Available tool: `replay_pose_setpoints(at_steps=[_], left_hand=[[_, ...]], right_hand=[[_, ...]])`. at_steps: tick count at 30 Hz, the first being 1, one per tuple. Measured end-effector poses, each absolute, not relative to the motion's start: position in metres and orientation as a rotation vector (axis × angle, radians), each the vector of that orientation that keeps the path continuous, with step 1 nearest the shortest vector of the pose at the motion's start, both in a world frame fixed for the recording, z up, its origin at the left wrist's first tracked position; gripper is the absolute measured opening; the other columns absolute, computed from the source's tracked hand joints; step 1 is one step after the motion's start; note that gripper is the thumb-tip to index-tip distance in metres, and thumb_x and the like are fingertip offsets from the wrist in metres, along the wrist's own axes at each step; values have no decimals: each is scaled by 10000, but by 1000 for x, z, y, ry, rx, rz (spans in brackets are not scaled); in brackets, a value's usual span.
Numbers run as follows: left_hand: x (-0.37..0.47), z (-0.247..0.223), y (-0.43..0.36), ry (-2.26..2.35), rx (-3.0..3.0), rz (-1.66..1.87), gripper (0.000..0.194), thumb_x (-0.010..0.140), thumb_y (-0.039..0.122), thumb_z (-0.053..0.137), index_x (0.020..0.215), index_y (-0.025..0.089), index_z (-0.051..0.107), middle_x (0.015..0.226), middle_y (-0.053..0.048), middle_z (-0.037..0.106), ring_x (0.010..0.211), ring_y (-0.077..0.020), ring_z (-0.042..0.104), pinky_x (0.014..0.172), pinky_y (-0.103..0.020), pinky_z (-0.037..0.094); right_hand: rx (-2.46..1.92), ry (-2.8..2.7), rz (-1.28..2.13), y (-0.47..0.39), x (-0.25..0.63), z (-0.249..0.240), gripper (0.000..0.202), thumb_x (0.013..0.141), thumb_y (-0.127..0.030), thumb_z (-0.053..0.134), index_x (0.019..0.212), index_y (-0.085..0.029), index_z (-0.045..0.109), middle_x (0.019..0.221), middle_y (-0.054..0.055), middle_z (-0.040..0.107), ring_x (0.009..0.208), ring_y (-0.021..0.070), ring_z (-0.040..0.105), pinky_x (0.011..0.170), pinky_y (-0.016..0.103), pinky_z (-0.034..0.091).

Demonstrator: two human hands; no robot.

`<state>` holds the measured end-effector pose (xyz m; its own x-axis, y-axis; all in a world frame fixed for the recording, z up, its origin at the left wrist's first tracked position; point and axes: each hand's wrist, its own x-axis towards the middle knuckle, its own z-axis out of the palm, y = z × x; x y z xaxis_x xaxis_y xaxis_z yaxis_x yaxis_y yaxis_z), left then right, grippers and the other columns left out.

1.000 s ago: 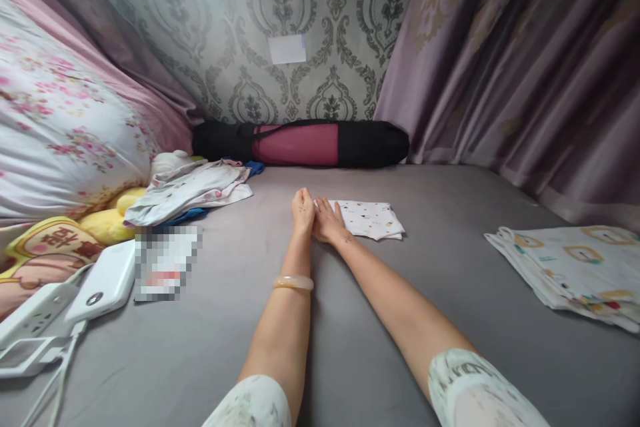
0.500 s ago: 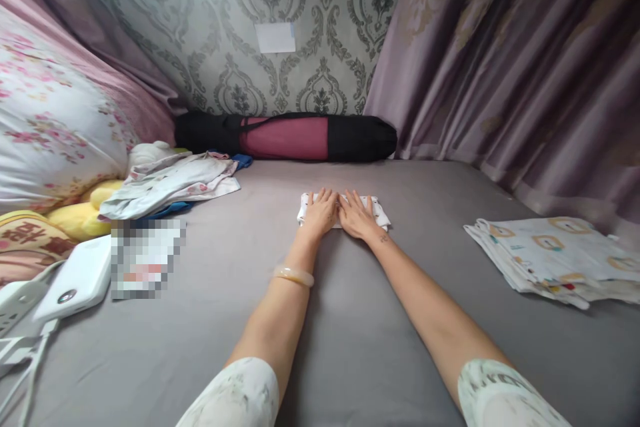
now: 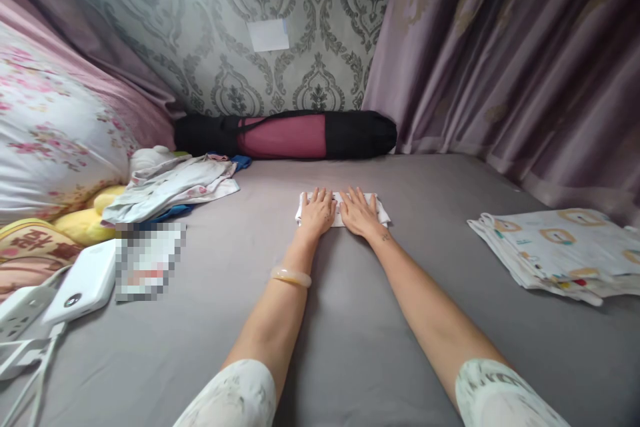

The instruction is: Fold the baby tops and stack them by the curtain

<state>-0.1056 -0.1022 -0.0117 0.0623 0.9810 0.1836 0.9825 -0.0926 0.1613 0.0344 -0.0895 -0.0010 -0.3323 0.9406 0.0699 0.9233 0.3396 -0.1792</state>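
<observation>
A home bedroom: gray sheeting [image 3: 200, 333] is spreading around the fingers [image 3: 321, 199], floral bedding [image 3: 55, 127] bulging left of them, curtains [image 3: 475, 47] hanging right.

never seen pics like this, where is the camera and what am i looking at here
There is no machine arm here: a person uses two bare hands, seen by a camera worn on the head, looking forward and down. The left hand and right hand lie spread on a small white cloth; neither grips anything. The cloth rests on a grey sheet. At right is a pile of folded fabric; at left, loose clothes and a white device. A long bag lies along the back.
</observation>
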Motion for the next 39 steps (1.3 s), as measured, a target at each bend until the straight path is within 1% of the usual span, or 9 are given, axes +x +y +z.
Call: replay_pose_setpoints(at_steps=[4,9,15,23,26,29,32,36,39], left_hand=[[-106,-15,-101,-2193,-2240,-349,551,1018,423,208,1471,184,410,1537,-112,408,1459,-288,282,1194,-560,146],[-106,-16,-102,-2211,-2267,-357,564,1016,433,201,1476,177,401,1538,-120,403,1453,-297,293,1194,-559,145],[-108,-15,-103,-2256,-2133,-433,571,1009,433,204,1439,160,462,1525,-139,418,1468,-306,254,1199,-566,102],[-109,-14,-105,-2363,-2113,-398,582,1005,450,196,1453,172,443,1545,-133,389,1468,-305,254,1188,-550,170],[-111,-10,-106,-2394,-2045,-445,598,1003,435,187,1449,136,449,1547,-147,381,1470,-307,250,1194,-550,153],[-117,-10,-106,-2465,-1873,-515,612,1000,421,170,1459,114,434,1557,-160,357,1477,-307,232,1203,-544,120],[-123,-13,-106,-2558,-1852,-495,623,992,425,173,1481,111,398,1561,-164,348,1478,-316,229,1201,-537,140],[-126,-16,-105,-2600,-1885,-473,648,980,440,186,1505,95,348,1565,-183,329,1478,-333,218,1193,-553,147],[-126,-18,-105,-2604,-1872,-481,642,975,436,202,1504,101,348,1559,-189,339,1475,-338,227,1187,-567,153]], right_hand=[[-1783,-2394,144,-89,39,-3,550,1016,-359,198,1523,-207,345,1595,101,295,1480,282,198,1172,575,73],[-1800,-2400,148,-88,39,-5,547,1015,-356,198,1523,-217,346,1586,100,316,1475,274,214,1172,568,71],[-1874,-2317,105,-87,45,-4,566,1012,-361,173,1513,-175,360,1595,117,289,1484,289,174,1168,587,56],[-1896,-2316,158,-85,47,-7,574,1008,-359,166,1512,-160,355,1579,120,323,1479,292,190,1172,566,97],[-1935,-2262,127,-82,50,-7,582,1008,-366,176,1520,-141,338,1600,130,271,1487,290,159,1178,559,83],[-2027,-2180,92,-80,55,-9,609,1006,-373,181,1529,-82,299,1616,154,205,1495,288,122,1184,549,68],[-2073,-2173,120,-79,58,-11,624,1006,-377,169,1523,-53,301,1613,152,211,1493,283,134,1188,532,88],[-2087,-2182,145,-79,58,-10,628,1004,-377,160,1518,-51,312,1616,146,204,1492,281,140,1187,528,98],[-2084,-2187,169,-80,58,-8,627,1002,-376,155,1521,-60,310,1619,147,193,1493,280,135,1184,527,105]])
